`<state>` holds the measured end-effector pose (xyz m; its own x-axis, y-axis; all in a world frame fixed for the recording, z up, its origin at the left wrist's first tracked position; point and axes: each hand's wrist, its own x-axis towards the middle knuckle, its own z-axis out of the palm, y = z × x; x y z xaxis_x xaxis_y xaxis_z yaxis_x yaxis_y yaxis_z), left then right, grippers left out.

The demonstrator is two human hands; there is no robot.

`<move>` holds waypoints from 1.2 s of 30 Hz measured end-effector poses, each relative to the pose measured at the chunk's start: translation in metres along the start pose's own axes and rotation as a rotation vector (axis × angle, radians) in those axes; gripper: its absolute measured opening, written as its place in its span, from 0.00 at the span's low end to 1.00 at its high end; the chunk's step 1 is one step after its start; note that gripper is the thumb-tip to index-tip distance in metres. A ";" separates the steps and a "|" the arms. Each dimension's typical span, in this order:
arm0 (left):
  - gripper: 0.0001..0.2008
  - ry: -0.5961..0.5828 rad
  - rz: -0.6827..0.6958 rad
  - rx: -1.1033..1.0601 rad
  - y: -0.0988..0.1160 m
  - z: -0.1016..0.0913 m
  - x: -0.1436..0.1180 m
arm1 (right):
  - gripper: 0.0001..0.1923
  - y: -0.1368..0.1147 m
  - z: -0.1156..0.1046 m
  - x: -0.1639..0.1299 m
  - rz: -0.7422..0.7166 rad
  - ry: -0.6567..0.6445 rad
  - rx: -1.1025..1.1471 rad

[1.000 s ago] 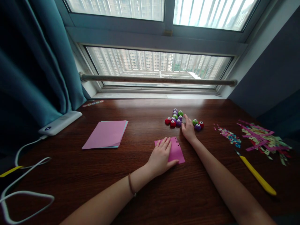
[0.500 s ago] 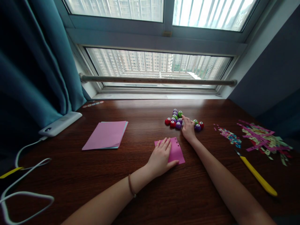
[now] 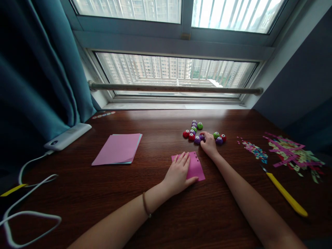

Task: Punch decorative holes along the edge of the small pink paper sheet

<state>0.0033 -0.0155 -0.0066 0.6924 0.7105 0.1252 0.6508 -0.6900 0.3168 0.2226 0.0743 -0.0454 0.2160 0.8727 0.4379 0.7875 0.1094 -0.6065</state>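
My left hand (image 3: 178, 173) lies flat on a small pink sheet of paper (image 3: 195, 169), fingers spread, pressing it to the table. Small dark holes show near the sheet's top right edge. My right hand (image 3: 209, 143) is among a cluster of small craft punches, its fingers closed on a purple craft punch (image 3: 201, 138) that they partly cover. Beside it sit another purple punch (image 3: 197, 139), a red punch (image 3: 191, 137) and a green punch (image 3: 200, 126). Several more, including a green one (image 3: 216, 135), stand right of that hand.
A stack of pink and blue paper (image 3: 118, 148) lies to the left. On the right are confetti bits (image 3: 254, 151), a heap of paper strips (image 3: 293, 154) and a yellow-handled craft knife (image 3: 286, 194). A white power strip (image 3: 68, 137) with a cable (image 3: 33, 213) occupies the left edge.
My right hand has drawn its fingers in and closed on a purple punch, which has shifted slightly toward me and to the right. My left hand stays on the pink paper.
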 end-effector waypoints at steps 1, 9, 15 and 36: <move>0.40 0.002 -0.001 -0.001 0.000 0.000 0.000 | 0.18 0.001 0.000 0.000 0.009 0.003 -0.006; 0.40 0.018 0.006 -0.011 -0.002 0.002 -0.001 | 0.11 0.003 -0.003 0.000 0.064 0.022 0.049; 0.39 0.010 0.004 -0.014 -0.002 0.002 -0.001 | 0.16 -0.005 -0.030 -0.030 0.107 -0.030 0.198; 0.37 -0.016 0.007 -0.007 -0.001 -0.001 0.001 | 0.18 -0.042 -0.074 -0.087 0.265 -0.261 0.561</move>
<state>0.0027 -0.0143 -0.0058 0.7020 0.7032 0.1129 0.6434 -0.6941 0.3230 0.2135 -0.0410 -0.0092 0.1586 0.9828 0.0942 0.2930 0.0443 -0.9551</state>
